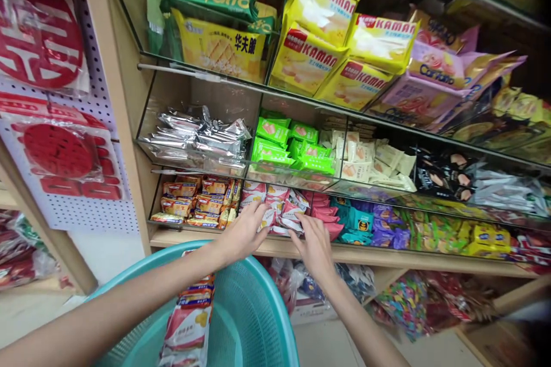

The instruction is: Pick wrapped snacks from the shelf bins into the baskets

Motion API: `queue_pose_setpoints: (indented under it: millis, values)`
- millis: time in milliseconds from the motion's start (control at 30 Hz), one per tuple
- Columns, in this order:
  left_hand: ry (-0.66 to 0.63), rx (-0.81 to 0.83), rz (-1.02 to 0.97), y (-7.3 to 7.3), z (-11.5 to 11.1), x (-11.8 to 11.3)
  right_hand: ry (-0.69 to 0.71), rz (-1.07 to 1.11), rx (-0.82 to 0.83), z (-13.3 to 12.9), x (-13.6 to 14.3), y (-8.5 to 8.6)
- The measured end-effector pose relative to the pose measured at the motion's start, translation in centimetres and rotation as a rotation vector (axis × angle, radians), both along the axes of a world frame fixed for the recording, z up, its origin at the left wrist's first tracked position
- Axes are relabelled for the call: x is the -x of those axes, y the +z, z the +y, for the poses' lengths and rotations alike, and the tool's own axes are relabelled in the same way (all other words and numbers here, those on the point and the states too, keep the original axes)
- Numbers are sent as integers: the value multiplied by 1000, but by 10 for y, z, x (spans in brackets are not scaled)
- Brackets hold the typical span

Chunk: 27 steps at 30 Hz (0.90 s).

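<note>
Both hands reach to the lowest glass compartment of a snack shelf. Pink-and-white snack packets lie there between them. My left hand is at the packets' left side, its fingers bent over the front edge; what its fingertips hold, if anything, is hard to make out. My right hand touches the right side of the same packets with its fingers apart. Below my left forearm stands a teal plastic basket. Inside it, a row of pink-and-white packets and orange packets lies along the left part.
Orange wafer packets fill the compartment at left, teal packets and purple ones those at right. Above are green packets and yellow bags. A wooden post stands at left. Bagged goods lie below the shelf.
</note>
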<state>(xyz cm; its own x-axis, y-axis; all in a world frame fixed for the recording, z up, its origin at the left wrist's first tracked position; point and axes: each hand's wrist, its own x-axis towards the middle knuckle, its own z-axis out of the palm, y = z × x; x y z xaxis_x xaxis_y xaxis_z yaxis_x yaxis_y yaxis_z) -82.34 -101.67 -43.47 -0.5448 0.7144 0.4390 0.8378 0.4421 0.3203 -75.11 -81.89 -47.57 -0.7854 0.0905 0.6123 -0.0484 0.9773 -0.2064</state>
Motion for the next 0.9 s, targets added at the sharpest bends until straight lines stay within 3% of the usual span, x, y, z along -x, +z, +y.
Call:
queue_pose_setpoints:
  millis: [133,300,567,800,900]
  values:
    - [190,149,-53,9,29,11,25,-16,-29,-1,7,0]
    - [334,170,-130,6,41,22,30,-25,-41,0,9,-3]
    - [348,101,-289,-4,42,48,75,-10,48,0,8,4]
    - [311,-82,-269,11,29,35,16,158,363,-6,-5,11]
    - [264,-143,-279,18,15,28,137,155,778,-18,-12,15]
